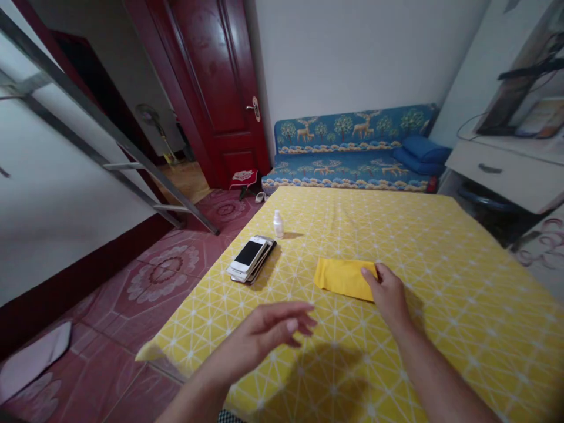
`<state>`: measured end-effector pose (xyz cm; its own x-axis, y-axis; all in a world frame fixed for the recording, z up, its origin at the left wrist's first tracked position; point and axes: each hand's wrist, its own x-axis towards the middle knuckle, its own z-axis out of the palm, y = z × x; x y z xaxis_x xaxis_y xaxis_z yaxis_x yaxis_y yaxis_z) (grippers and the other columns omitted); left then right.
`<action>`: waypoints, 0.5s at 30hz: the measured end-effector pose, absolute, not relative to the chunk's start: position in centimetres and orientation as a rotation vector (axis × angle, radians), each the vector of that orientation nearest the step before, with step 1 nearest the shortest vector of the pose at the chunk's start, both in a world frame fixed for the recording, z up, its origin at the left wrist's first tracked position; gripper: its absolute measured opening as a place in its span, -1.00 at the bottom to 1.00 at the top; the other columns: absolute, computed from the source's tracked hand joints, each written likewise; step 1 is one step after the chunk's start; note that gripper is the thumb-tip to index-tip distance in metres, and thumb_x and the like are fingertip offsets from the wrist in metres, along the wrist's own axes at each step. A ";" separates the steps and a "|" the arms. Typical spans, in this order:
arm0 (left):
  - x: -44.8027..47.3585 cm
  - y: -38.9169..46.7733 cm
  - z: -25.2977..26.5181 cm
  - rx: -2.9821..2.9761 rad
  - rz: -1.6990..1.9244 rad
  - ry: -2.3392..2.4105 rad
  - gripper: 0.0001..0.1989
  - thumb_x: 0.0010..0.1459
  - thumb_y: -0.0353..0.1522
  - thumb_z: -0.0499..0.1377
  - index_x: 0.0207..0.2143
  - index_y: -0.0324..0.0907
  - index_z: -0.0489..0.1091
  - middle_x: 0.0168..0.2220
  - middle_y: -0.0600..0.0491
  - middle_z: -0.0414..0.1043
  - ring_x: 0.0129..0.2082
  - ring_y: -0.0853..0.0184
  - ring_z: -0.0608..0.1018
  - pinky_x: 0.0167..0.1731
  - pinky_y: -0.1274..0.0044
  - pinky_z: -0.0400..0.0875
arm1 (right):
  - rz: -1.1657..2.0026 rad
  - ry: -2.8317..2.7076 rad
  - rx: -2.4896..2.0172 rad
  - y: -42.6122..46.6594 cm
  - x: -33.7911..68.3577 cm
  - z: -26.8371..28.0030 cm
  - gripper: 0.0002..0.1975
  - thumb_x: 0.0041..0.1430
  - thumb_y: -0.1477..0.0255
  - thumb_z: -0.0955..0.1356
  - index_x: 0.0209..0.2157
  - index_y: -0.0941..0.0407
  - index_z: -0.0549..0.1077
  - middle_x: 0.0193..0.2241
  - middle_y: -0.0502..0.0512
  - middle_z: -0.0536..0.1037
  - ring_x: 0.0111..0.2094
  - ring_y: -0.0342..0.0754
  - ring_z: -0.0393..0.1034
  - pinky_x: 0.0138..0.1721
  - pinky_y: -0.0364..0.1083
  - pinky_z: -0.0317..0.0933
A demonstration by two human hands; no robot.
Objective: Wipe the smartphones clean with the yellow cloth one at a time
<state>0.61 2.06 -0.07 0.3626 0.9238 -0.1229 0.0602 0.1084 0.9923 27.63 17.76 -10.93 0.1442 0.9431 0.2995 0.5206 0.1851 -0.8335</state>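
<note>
A folded yellow cloth [346,277] is gripped at its right end by my right hand [388,291], the thumb on top and the fingers behind it. Just above the tablecloth [352,341], my left hand [275,326] hovers with fingers apart and nothing in them, nearer to me than the cloth. To the left lies a stack of smartphones [249,255], the top one white with a dark screen. Behind the stack stands a small white bottle [278,224], upright with its cap on.
A blue patterned sofa [348,158] stands beyond the table's far edge. On the left a metal ladder [127,166] leans over the tiled floor, near a red door [211,76] and a small stool [244,178]. A white desk [497,167] is at the right.
</note>
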 end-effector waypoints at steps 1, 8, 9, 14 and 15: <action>1.5 4.3 -0.4 1.377 0.916 1.069 -0.57 0.23 -0.16 0.13 0.12 -0.02 0.36 0.05 -0.10 0.45 0.03 0.15 0.49 -0.03 0.29 0.40 | 0.589 -1.495 -1.432 17.6 27.5 -10.8 -0.72 0.10 0.13 0.30 -0.46 0.05 0.32 -0.55 -0.05 0.38 -0.49 -0.09 0.26 -0.47 -0.14 0.12; 8.2 18.0 -4.5 1.923 1.002 1.075 -0.04 -0.27 -0.13 0.46 0.21 -0.15 0.27 0.16 -0.17 0.34 0.14 0.01 0.36 0.14 0.24 0.22 | 0.950 -1.366 -1.143 16.3 26.8 -9.0 -0.68 0.08 0.12 0.38 -0.35 0.11 0.42 -0.51 -0.02 0.48 -0.48 -0.09 0.33 -0.47 -0.17 0.19; 8.6 18.7 -4.9 1.824 0.899 1.049 -0.15 -0.24 -0.10 0.44 0.13 -0.19 0.36 0.00 -0.15 0.47 -0.02 0.07 0.49 0.01 0.29 0.34 | 0.999 -1.310 -1.130 16.1 26.9 -8.8 -0.67 0.06 0.11 0.39 -0.34 0.11 0.44 -0.49 0.00 0.51 -0.47 -0.07 0.36 -0.46 -0.16 0.21; 8.4 17.9 -5.7 1.290 0.733 0.805 -0.54 -0.13 -0.07 0.38 -0.37 -0.29 0.51 -0.53 0.09 0.44 -0.59 0.48 0.42 -0.54 0.63 0.25 | 1.232 -1.093 -1.053 15.8 26.9 -8.3 -0.69 0.01 0.15 0.45 -0.33 0.10 0.47 -0.48 0.00 0.54 -0.47 -0.05 0.40 -0.44 -0.12 0.27; 8.2 17.4 -5.7 1.197 0.747 0.782 -0.56 -0.16 -0.10 0.40 -0.40 -0.29 0.50 -0.55 0.10 0.43 -0.62 0.50 0.39 -0.57 0.65 0.23 | 1.264 -1.084 -1.047 15.8 26.8 -8.3 -0.68 0.00 0.15 0.46 -0.33 0.10 0.47 -0.49 0.01 0.54 -0.48 -0.05 0.40 -0.44 -0.11 0.27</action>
